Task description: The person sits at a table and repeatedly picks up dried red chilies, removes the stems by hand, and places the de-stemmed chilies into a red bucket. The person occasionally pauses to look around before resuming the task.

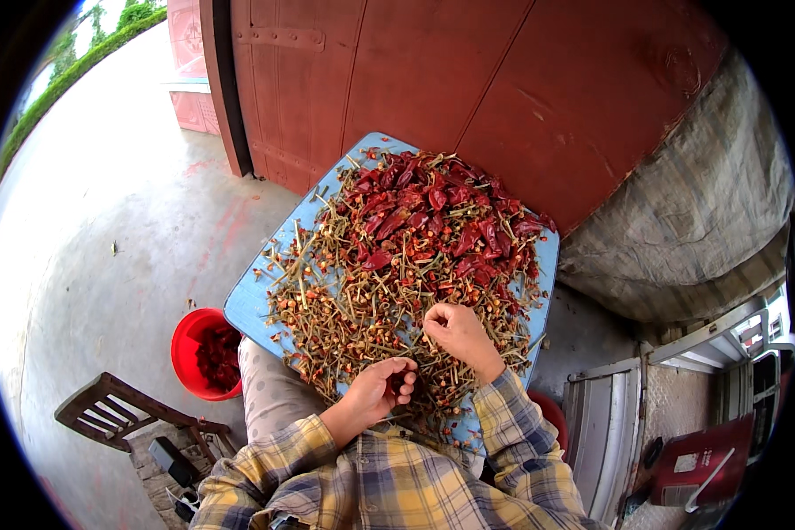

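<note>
Red peppers [468,238] lie beyond the curled fingers [436,328], right hand [464,336] nearer than left hand [371,396]; their grasp I can't tell.

We see a blue tabletop [253,307] with rounded corners before us. Dark red chillies [428,199] heap toward its far and right edges, while brownish stems [353,305] spread thickly to the near edge, thinning toward the left corner.

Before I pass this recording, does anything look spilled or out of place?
Slightly: a small thin scrap lies on the smooth grey concrete floor, left of the light-blue tabletop heaped with dried red chillies and brownish stems. It looks stray, perhaps dropped; what it is, I can't tell.
</note>
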Demonstrator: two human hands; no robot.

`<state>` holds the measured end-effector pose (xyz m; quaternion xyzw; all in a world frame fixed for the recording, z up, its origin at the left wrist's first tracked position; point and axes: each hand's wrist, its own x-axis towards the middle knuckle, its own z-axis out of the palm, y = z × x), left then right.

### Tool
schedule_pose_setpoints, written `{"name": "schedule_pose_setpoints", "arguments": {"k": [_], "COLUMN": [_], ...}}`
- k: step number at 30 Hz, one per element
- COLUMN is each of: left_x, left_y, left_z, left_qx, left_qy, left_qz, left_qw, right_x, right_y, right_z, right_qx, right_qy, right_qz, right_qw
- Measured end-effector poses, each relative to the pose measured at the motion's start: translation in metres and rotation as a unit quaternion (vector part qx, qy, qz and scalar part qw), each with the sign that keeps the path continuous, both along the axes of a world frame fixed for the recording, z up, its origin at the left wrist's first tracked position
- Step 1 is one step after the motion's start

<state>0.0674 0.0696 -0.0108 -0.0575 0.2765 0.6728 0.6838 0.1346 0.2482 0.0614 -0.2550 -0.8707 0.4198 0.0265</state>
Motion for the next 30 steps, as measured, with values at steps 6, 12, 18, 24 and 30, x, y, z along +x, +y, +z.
{"name": "schedule_pose_setpoints", "arguments": {"k": [6, 12, 18, 24, 30], "left_x": [-0.004, 0.002, -0.009, -0.008, -0.009], "left_y": [0.017, 0.024, 0.023, 0.011, 0.011], "left_z": [-0.014, -0.028, -0.022, -0.019, -0.005], "left_qx": [0.005, 0.016, 0.021, 0.013, 0.029], "left_qy": [-0.004, -0.059, -0.056, -0.039, -0.019], "left_qz": [0.032, 0.063, 0.055, 0.129, 0.108], "left_qw": [0.999, 0.996, 0.997, 0.991, 0.994], "right_x": [0.009, 0.007, -0.01, -0.007, 0.0], "right_y": [-0.025, -0.048, -0.036, -0.051, -0.023], "right_z": [0.023, 0.03, 0.027, 0.015, 0.01], "right_qx": [0.07, 0.078, 0.073, 0.104, 0.156], "right_qy": [0.0, -0.042, 0.006, 0.031, 0.076], "right_qz": [0.076, 0.111, 0.114, 0.135, 0.051], "right_qw": [0.995, 0.99, 0.991, 0.985, 0.984]}}
